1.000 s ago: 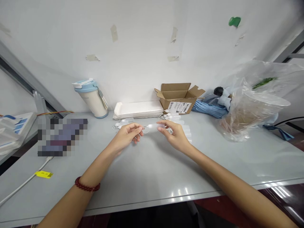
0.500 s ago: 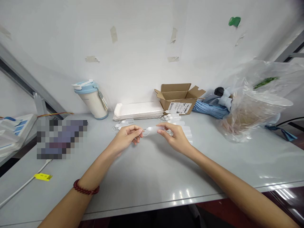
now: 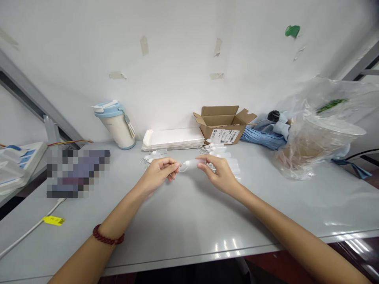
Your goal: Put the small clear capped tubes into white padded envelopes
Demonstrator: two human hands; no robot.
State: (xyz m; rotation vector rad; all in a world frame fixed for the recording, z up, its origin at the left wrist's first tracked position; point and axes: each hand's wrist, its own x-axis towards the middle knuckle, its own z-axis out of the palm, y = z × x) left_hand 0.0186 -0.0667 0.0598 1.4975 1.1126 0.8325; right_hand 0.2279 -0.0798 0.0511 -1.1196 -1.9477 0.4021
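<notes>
Above the pale grey worktable (image 3: 183,221), the right hand (image 3: 217,173) pinches a small translucent white plastic tube (image 3: 194,162) between thumb and fingers, its tip pointing left. The left hand (image 3: 158,173), fingers curled narrow, grips a thin looped wire (image 3: 181,166) at that tip; whether it touches the tube itself cannot be told. Just behind the hands lies a scatter of similar white tubes (image 3: 222,152), partly hidden by the right hand. Farther back sit a flat stack of white trays (image 3: 173,138), an open brown cardboard box (image 3: 223,122) and a cream tumbler with pale blue lid (image 3: 116,124). A crumpled clear plastic bag (image 3: 319,134) bulks at the right, beside folded blue cloth (image 3: 260,136).
</notes>
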